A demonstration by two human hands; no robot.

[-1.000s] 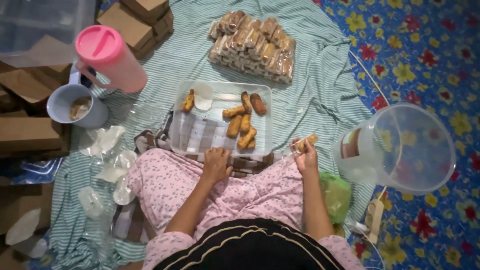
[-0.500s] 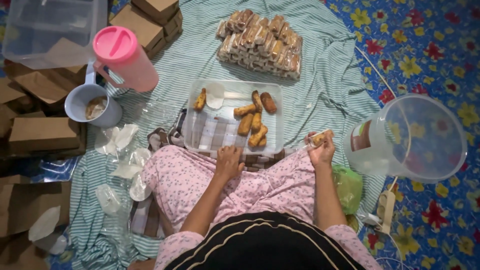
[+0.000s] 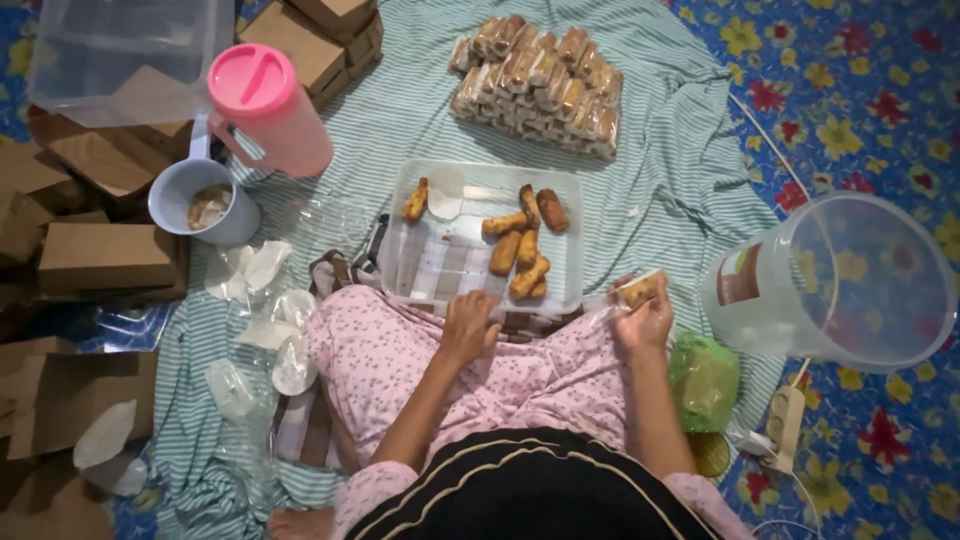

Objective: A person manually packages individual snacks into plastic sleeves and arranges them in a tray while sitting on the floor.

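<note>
Floor setup: striped green-white cloth [image 3: 680, 170] spread over a blue floral mat [image 3: 860, 90], person seated, pink-patterned knees in frame. Right hand [image 3: 645, 318] is closed in a pinch around a wrapped snack [image 3: 638, 290], raised just off the right knee. Left hand [image 3: 468, 325] rests curled on the near rim of the clear tray [image 3: 570, 190], fingers bent, nothing visibly held. Tray sits directly ahead of both hands; fried snack sticks [image 3: 520, 250] lie loose in it, mostly toward the right hand's side. Beyond the tray: stack of wrapped snacks [image 3: 540, 85]. Right of the right hand: big clear jug [image 3: 850, 285] on its side, green bag [image 3: 703, 380] just beside the wrist. Left of the left hand: empty plastic wrappers [image 3: 265, 300], grey-blue mug [image 3: 205, 205], pink-lidded pitcher [image 3: 268, 110], brown cardboard boxes [image 3: 105, 258].
</note>
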